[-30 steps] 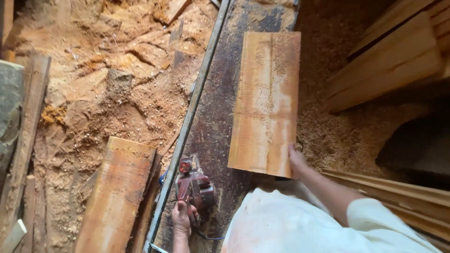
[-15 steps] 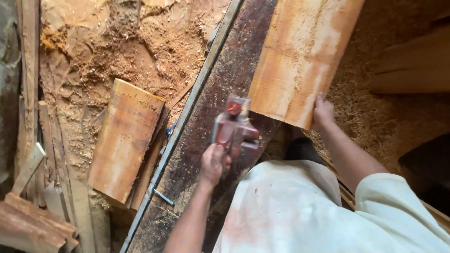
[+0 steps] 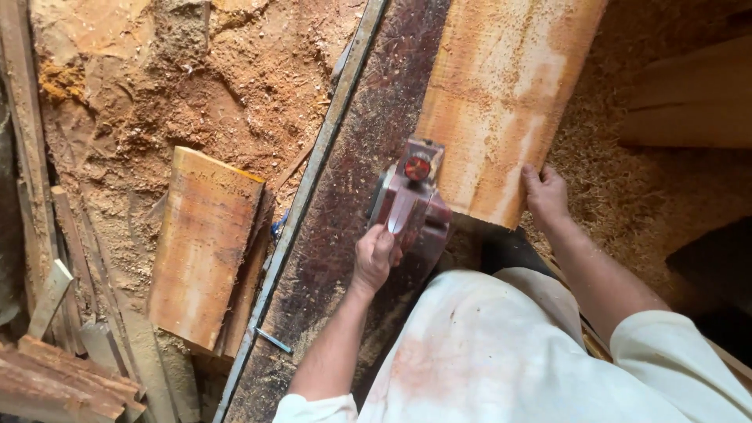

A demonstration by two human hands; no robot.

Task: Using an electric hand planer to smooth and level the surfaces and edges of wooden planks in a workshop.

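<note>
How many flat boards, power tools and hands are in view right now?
Flat boards: 2, the wide board on the bench under the right hand, and the shorter board on the sawdust floor.
Power tools: 1, the red planer gripped by the left hand.
Hands: 2.
Total: 5.

A: What did the person wear?

B: A loose off-white shirt (image 3: pixel 501 352), short sleeves rolled just above the elbows, cuffs bunched on both arms. Fabric was creased and carried faint reddish-brown smudges across the front. Forearms were bare.

A: Anything on the hands?

B: Left hand (image 3: pixel 374 257) and right hand (image 3: pixel 546 196) were bare. No gloves, rings or watch showed.
</note>
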